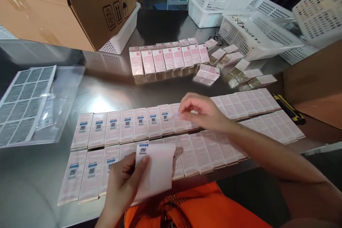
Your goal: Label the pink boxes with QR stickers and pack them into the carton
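Two rows of flat pink boxes (128, 125) lie side by side on the steel table (107, 92). Those on the left carry a small blue-and-black code sticker near the top; those on the right are bare. My left hand (121, 183) holds a white backing sheet (157, 169) with one sticker left at its top corner. My right hand (203, 111) hovers over the upper row, fingertips pinched on a small sticker at the box (176, 119) just right of the last labelled one.
Upright pink boxes (165, 60) stand in a row at the back, with loose ones (240, 69) to their right. White baskets (240, 10) and cardboard cartons (80, 3) crowd the far side. Label sheets in plastic (26, 103) lie left. A yellow-black knife (290, 108) lies right.
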Motion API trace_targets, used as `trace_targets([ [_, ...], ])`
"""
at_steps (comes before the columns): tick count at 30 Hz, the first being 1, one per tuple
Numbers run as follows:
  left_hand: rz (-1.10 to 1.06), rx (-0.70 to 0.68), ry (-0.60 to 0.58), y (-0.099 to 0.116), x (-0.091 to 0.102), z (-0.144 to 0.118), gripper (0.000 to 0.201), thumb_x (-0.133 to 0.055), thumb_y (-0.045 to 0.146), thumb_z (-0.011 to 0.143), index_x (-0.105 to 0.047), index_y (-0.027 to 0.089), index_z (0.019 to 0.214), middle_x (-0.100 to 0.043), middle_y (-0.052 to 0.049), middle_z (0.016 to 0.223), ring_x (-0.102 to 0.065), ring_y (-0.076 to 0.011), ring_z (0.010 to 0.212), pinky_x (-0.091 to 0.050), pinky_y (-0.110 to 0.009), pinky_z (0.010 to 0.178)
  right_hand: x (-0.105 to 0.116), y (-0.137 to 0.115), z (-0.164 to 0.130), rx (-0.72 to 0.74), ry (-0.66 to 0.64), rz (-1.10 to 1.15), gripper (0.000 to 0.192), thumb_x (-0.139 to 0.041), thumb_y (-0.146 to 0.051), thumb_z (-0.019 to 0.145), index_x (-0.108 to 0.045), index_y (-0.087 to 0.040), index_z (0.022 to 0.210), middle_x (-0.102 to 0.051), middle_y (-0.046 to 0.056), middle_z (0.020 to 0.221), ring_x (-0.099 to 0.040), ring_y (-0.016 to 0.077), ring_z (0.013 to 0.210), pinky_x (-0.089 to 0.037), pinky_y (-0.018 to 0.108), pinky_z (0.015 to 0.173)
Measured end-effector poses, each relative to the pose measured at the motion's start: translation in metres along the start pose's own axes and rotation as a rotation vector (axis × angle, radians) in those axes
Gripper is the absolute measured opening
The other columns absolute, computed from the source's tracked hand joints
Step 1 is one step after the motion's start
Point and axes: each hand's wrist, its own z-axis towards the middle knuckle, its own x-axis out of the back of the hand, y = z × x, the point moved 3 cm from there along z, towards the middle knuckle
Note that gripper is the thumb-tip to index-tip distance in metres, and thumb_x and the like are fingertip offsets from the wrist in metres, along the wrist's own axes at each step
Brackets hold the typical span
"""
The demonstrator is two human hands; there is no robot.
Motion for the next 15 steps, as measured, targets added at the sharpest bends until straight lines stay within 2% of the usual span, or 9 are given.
trace_targets([
  [1, 0.001, 0.01, -0.003, -0.001, 0.0, 0.0, 0.05, -0.063, 0.057, 0.087, -0.046, 0.019, 0.06, -0.049, 0.0, 0.06, -0.042, -0.0125, 0.055, -0.032, -0.023, 0.05, 0.009, 0.014, 0.005, -0.161, 0.022, 0.061, 0.029, -0.07, -0.048, 0.086, -0.066, -0.019, 0.085, -0.066, 0.004, 0.084, -0.059, 0.0133, 0.069, -0.048, 0.026, 0.062],
  [3, 0.009, 0.048, -0.015, -0.002, 0.001, 0.0, 0.051, -0.063, 0.058, 0.087, -0.043, 0.019, 0.06, -0.051, -0.001, 0.062, -0.042, -0.0126, 0.057, -0.033, -0.023, 0.051, 0.019, 0.038, 0.012, -0.398, -0.037, 0.108, 0.038, -0.071, -0.054, 0.081, -0.064, -0.017, 0.086, -0.064, 0.002, 0.077, -0.056, 0.0122, 0.062, -0.045, 0.025, 0.056],
  [5, 0.047, 0.049, -0.004, -0.001, 0.001, 0.0, 0.05, -0.063, 0.058, 0.087, -0.044, 0.019, 0.061, -0.051, -0.001, 0.063, -0.041, -0.0124, 0.057, -0.032, -0.023, 0.051, 0.022, 0.054, 0.017, -0.495, -0.136, 0.046, 0.04, -0.068, -0.056, 0.08, -0.063, -0.016, 0.083, -0.061, 0.0, 0.068, -0.053, 0.0111, 0.057, -0.042, 0.025, 0.056],
  [8, 0.091, 0.038, 0.021, 0.002, 0.002, -0.001, 0.048, -0.063, 0.057, 0.087, -0.052, 0.017, 0.062, -0.051, -0.001, 0.061, -0.039, -0.0118, 0.056, -0.029, -0.023, 0.049, 0.021, 0.063, 0.022, -0.431, -0.238, -0.11, 0.037, -0.059, -0.051, 0.088, -0.064, -0.016, 0.078, -0.059, -0.001, 0.062, -0.05, 0.0103, 0.055, -0.038, 0.025, 0.058],
  [10, 0.089, 0.035, 0.034, 0.004, 0.001, -0.002, 0.048, -0.063, 0.055, 0.087, -0.052, 0.017, 0.061, -0.052, -0.001, 0.061, -0.039, -0.0115, 0.056, -0.028, -0.023, 0.049, 0.02, 0.064, 0.025, -0.383, -0.283, -0.183, 0.035, -0.055, -0.046, 0.09, -0.066, -0.016, 0.078, -0.059, -0.001, 0.061, -0.05, 0.0105, 0.056, -0.037, 0.026, 0.06],
  [15, 0.064, 0.038, 0.028, 0.008, 0.0, -0.003, 0.048, -0.062, 0.054, 0.088, -0.05, 0.018, 0.059, -0.055, -0.001, 0.063, -0.041, -0.0123, 0.057, -0.03, -0.024, 0.05, 0.018, 0.064, 0.031, -0.4, -0.295, -0.295, 0.028, -0.058, -0.04, 0.088, -0.07, -0.016, 0.081, -0.061, -0.001, 0.064, -0.051, 0.0116, 0.058, -0.033, 0.026, 0.059],
])
